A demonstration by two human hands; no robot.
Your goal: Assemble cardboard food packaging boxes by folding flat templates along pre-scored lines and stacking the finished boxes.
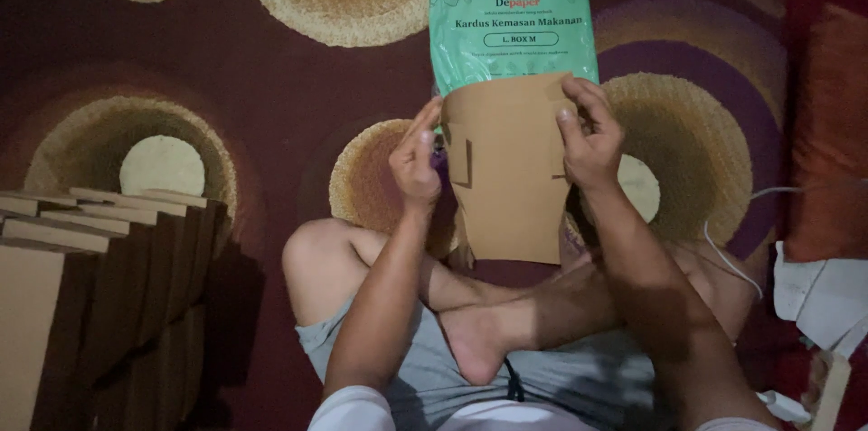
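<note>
At nine o'clock in the view stands a row of folded brown boxes (99,277), packed side by side on the patterned carpet (271,105), near the person's left knee and apart from the hands.

Moving toward the middle, the left hand (416,160) grips the left edge of a flat brown cardboard blank (506,178), thumb and fingers closed on it just beside a side flap, apparently to steady the sheet. The blank is held upright above the crossed legs, its lower edge near the knees, its face turned to the camera so the creases can be seen.

At twelve o'clock from the blank, a green plastic pack (511,15) lies flat on the carpet; the blank's top edge overlaps its lower end.

At the blank's three o'clock edge, the right hand (588,137) pinches the upper right corner, fingers curled over the top and thumb pressing the front, as if bending a flap.

Further right, a white cable (723,255) trails across the floor toward white cloth (823,295) at four o'clock.
</note>
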